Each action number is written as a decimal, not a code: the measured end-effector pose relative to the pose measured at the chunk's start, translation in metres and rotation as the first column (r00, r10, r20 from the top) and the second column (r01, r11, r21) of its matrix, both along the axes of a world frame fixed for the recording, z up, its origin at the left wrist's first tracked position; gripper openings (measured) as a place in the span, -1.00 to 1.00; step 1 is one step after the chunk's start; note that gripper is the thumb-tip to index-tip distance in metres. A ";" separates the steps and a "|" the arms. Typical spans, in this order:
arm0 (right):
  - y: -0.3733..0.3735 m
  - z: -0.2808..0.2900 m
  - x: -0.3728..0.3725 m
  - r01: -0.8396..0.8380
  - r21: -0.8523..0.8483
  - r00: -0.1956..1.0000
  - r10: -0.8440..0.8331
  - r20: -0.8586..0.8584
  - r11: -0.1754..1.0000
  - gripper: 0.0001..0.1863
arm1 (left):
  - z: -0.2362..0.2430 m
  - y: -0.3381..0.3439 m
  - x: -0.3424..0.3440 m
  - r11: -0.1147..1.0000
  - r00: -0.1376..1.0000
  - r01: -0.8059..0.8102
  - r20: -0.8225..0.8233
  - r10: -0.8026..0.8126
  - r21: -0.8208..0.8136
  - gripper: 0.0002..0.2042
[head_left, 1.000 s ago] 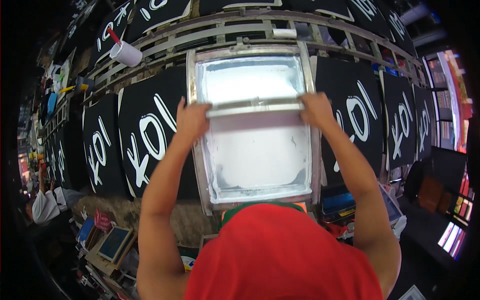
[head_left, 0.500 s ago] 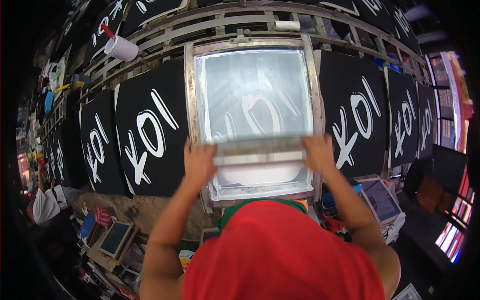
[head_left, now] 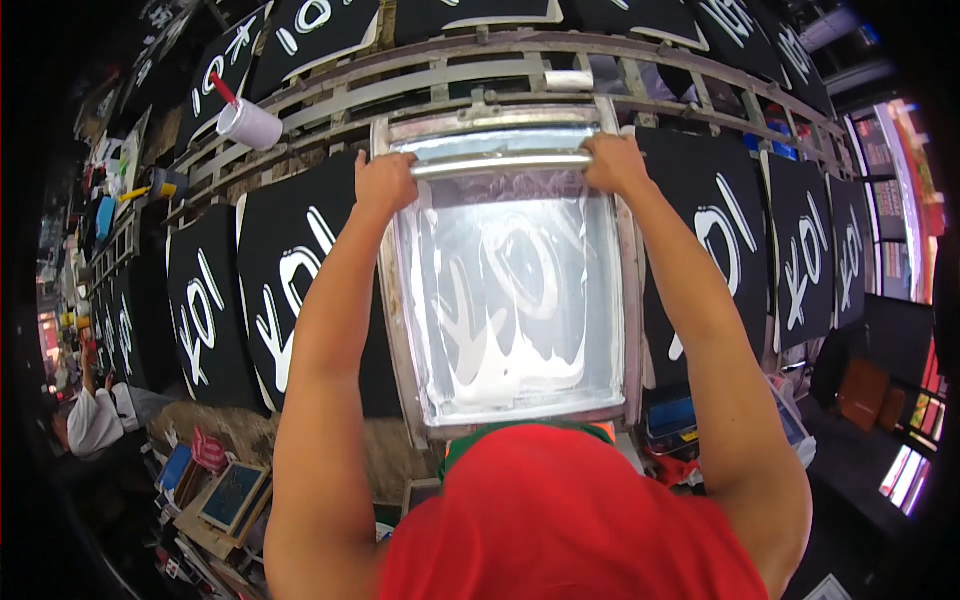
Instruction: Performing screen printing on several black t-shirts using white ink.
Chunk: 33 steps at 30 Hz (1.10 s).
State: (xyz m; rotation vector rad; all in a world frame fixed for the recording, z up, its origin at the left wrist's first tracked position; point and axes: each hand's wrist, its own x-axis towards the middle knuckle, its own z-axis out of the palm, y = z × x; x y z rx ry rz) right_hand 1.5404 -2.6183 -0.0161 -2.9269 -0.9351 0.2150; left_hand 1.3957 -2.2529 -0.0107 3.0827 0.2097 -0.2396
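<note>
A squeegee [head_left: 502, 162] lies across the far end of a printing screen [head_left: 612, 290]. My left hand [head_left: 386, 182] has its fingers closed round the squeegee's left end, and my right hand [head_left: 614, 164] grips the right end. Both arms are stretched forward. On the mesh, white ink [head_left: 490, 378] is pooled thickly at the near end, with thin streaks running away from me. Pale hand-drawn lettering shows through the mesh. What lies under the screen is mostly hidden.
Black fabric panels [head_left: 195, 355] with white lettering line both sides of the screen. Beyond runs a slatted metal rail [head_left: 420, 85] bearing a white tub [head_left: 250, 126] with a red handle in it. Small framed screens [head_left: 234, 497] are stacked at lower left. Another person [head_left: 92, 418] is at far left.
Both hands have carried the squeegee from the near part of the screen to its far end. Ink that was near the squeegee now shows as a pool with streaks.
</note>
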 end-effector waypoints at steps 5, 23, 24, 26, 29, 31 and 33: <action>0.004 -0.009 -0.003 0.049 0.014 0.999 -0.049 0.022 0.999 -0.59 | -0.018 0.001 0.001 1.000 0.990 -0.025 0.142 0.025 -0.006 -0.62; -0.145 0.032 -0.326 0.065 0.201 0.923 0.017 -0.384 0.977 -0.36 | 0.033 -0.112 -0.342 0.937 0.999 0.051 0.032 -0.043 -0.346 -0.49; -0.142 0.034 -0.324 0.055 0.244 0.939 0.033 -0.342 0.968 -0.41 | 0.030 -0.111 -0.338 0.942 0.998 0.047 0.042 -0.035 -0.332 -0.50; -0.138 0.032 -0.317 0.081 0.216 0.915 0.013 -0.404 0.973 -0.41 | 0.026 -0.114 -0.336 0.948 0.998 0.047 0.061 -0.030 -0.316 -0.49; -0.136 0.019 -0.317 0.099 0.155 0.873 -0.011 -0.488 0.983 -0.37 | 0.016 -0.118 -0.342 0.964 0.998 0.045 0.053 -0.032 -0.264 -0.48; -0.136 0.004 -0.322 0.062 0.167 0.914 0.012 -0.407 0.984 -0.35 | 0.014 -0.123 -0.345 0.972 0.998 0.044 0.061 -0.030 -0.232 -0.42; -0.129 0.003 -0.329 0.021 0.091 0.945 0.010 -0.328 0.996 -0.30 | 0.011 -0.129 -0.342 0.983 0.999 0.044 0.024 -0.040 -0.176 -0.38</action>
